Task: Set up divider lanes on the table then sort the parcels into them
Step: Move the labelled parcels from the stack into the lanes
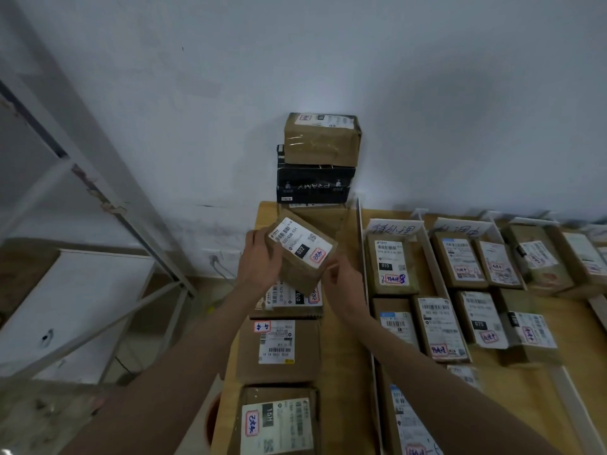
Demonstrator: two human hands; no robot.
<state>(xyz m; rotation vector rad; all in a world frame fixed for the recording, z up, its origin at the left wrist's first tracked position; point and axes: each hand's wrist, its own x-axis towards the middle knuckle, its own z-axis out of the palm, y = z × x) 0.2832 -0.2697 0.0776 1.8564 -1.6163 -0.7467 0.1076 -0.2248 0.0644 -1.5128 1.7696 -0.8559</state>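
Observation:
Both my hands hold a small brown parcel (300, 254) with a white label marked 032, tilted above the leftmost lane of the wooden table (345, 372). My left hand (261, 261) grips its left side and my right hand (345, 284) grips its lower right corner. Under it lies a parcel labelled 070 (289, 298), with two more parcels (279, 349) nearer me in the same lane. A white divider (361, 244) separates this lane from the lanes on the right, where several labelled parcels (391, 267) lie flat.
A stack stands at the lane's far end against the white wall: a taped brown box (322, 139) on a black box (315, 183). Handwritten lane signs (392, 228) stand behind the right lanes. A grey metal rack (98, 198) and a white board (72, 307) stand left of the table.

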